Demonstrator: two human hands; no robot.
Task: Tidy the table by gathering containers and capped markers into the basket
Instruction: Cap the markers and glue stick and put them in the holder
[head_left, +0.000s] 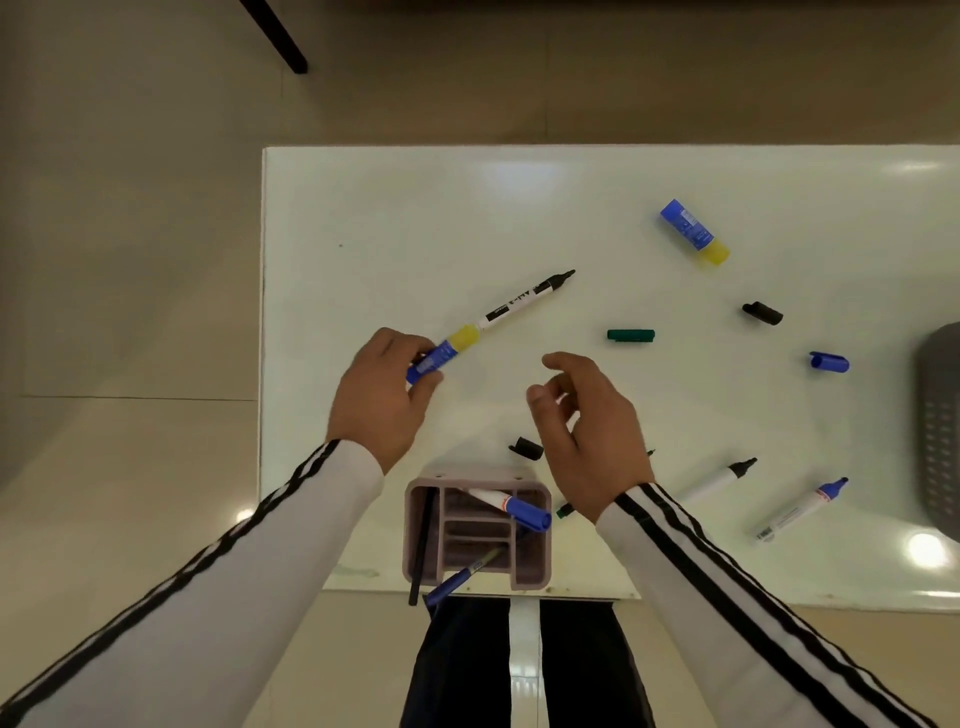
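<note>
1. Beige floor tiles surround a white table (363, 208), and a dark furniture leg (275, 36) crosses the top left corner.
2. From my feed, the left hand (382, 397) grips a glue stick (441, 356) by its blue body, fingers curled around it; its yellow cap points up and right.
3. That cap sits just beside the tail of an uncapped black marker (524, 301), which lies diagonally on the table; I cannot tell if they touch.
4. The right hand (587, 441) hovers with fingers loosely curled and parted, holding nothing.
5. A pinkish organizer (530, 577) stands at the near edge between my wrists, with a capped blue marker (514, 506), a blue pen (457, 579) and a thin black stick (422, 545) in its compartments.
6. A second glue stick (693, 231) lies far right, well apart from the hands.
7. Loose caps lie scattered: green (630, 335), black (762, 313), blue (829, 361), and another black one (526, 448) just beside the right thumb.
8. Near the right sleeve lie an uncapped marker with a black tip (719, 478) and an uncapped blue one (802, 509); a green marker end (564, 511) pokes out under the wrist.
9. A grey basket (940, 426) shows at the right edge, only partly in view.
</note>
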